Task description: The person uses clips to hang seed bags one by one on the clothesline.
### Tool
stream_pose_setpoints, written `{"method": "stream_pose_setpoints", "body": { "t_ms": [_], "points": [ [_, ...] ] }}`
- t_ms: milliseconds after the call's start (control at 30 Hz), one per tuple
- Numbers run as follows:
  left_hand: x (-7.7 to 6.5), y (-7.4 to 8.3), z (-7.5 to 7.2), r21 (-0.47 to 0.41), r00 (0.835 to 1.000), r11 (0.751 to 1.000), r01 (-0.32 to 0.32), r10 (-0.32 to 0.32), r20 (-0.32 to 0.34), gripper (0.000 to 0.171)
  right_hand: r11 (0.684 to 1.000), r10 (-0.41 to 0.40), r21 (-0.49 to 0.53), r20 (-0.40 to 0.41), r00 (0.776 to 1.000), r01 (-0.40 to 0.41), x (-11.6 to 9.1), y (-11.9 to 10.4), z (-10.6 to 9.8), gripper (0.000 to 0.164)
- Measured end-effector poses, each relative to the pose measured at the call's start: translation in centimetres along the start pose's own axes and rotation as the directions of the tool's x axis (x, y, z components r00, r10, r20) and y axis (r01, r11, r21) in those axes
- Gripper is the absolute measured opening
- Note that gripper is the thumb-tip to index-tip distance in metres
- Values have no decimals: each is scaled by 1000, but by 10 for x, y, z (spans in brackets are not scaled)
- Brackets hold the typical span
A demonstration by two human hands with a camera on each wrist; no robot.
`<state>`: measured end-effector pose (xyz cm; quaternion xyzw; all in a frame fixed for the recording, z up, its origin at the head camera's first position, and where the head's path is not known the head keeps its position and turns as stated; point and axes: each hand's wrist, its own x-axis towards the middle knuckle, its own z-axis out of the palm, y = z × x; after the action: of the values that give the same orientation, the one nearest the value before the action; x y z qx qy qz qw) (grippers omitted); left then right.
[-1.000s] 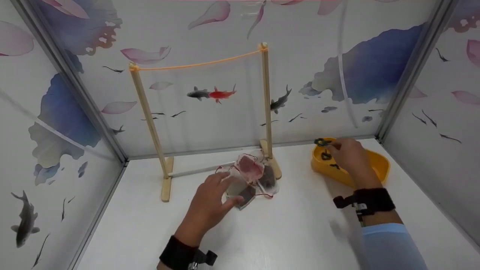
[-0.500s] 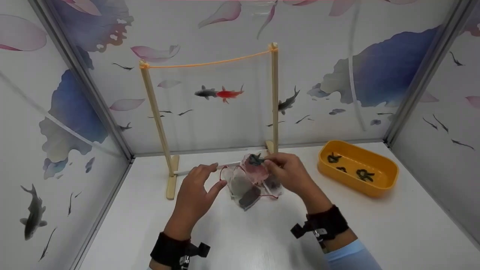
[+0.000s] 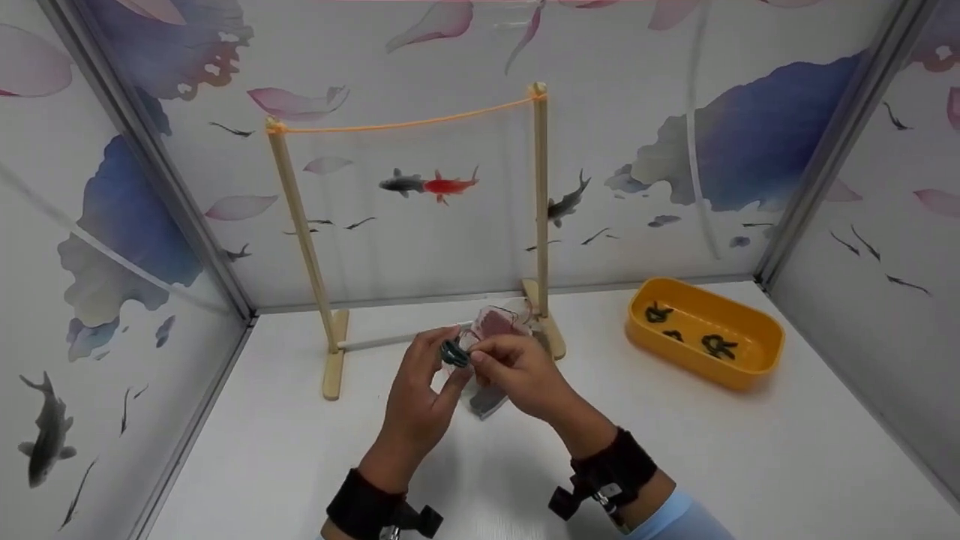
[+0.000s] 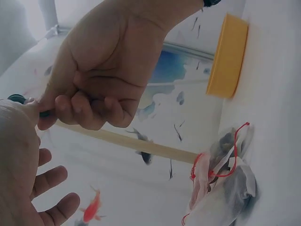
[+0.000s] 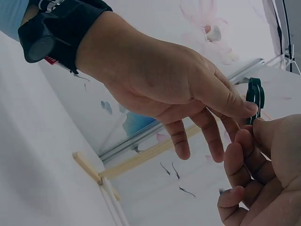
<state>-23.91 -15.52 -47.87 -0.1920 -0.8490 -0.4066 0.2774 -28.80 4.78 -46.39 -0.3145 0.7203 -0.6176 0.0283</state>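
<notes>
In the head view both hands meet in front of the rack, with a small dark green clip (image 3: pixel 454 353) between their fingertips. My right hand (image 3: pixel 529 375) pinches the clip with thumb and index finger. On its other side, the left hand (image 3: pixel 420 390) has its thumb and index finger at the clip. The right wrist view shows the clip (image 5: pixel 255 96) standing up above the touching thumbs. Partly hidden behind the hands lie several small drawstring mesh sachets (image 3: pixel 496 322) with red cords; in the left wrist view the sachets (image 4: pixel 223 181) sit in a heap.
A wooden rack (image 3: pixel 541 217) with an orange string (image 3: pixel 405 126) across its top stands against the back wall. To the right, a yellow tray (image 3: pixel 705 367) holds more dark green clips (image 3: pixel 718 346). Printed panels enclose the white table (image 3: pixel 262 450).
My right hand has brought a clip out of the yellow tray and leftward over the sachets to the left hand. The left hand has closed in toward the clip.
</notes>
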Motion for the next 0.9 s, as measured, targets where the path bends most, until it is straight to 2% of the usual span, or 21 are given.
{"method": "stream_pose_setpoints", "body": {
  "t_ms": [133, 300, 367, 467, 533, 600, 700, 767, 833, 900],
  "points": [
    [-2, 3, 0, -35, 1000, 999, 14, -14, -3, 50, 1000, -17, -8, 47, 999, 17, -1, -1, 2, 22],
    [-1, 5, -3, -80, 1000, 997, 22, -21, 19, 38, 997, -35, -61, 132, 991, 44, -2, -4, 1, 23],
    [0, 4, -4, -35, 1000, 999, -9, 10, 13, 31, 992, -21, -122, 139, 990, 38, -2, -7, -2, 23],
    [2, 1, -6, 106, 997, 992, -74, 75, -7, 20, 979, 14, -204, 78, 997, 2, -4, -14, -8, 22],
    [3, -1, -7, 232, 992, 965, -119, 127, -20, 18, 969, 28, -245, 7, 1000, -25, -7, -20, -11, 21],
    [3, -2, -8, 352, 984, 922, -159, 176, -16, 21, 961, 15, -275, -41, 999, -26, -9, -25, -13, 21],
    [3, -1, -9, 507, 970, 834, -217, 244, 14, 23, 937, -34, -349, -49, 998, 14, -12, -33, -11, 29],
    [2, 1, -9, 568, 961, 784, -250, 274, 44, 24, 917, -65, -396, -24, 998, 50, -13, -36, -9, 33],
    [1, 4, -9, 595, 955, 757, -270, 289, 66, 25, 900, -84, -429, -7, 996, 73, -14, -37, -6, 34],
    [1, 7, -9, 601, 953, 749, -279, 295, 76, 26, 892, -93, -444, -4, 996, 82, -14, -36, -5, 32]
  ]
}}
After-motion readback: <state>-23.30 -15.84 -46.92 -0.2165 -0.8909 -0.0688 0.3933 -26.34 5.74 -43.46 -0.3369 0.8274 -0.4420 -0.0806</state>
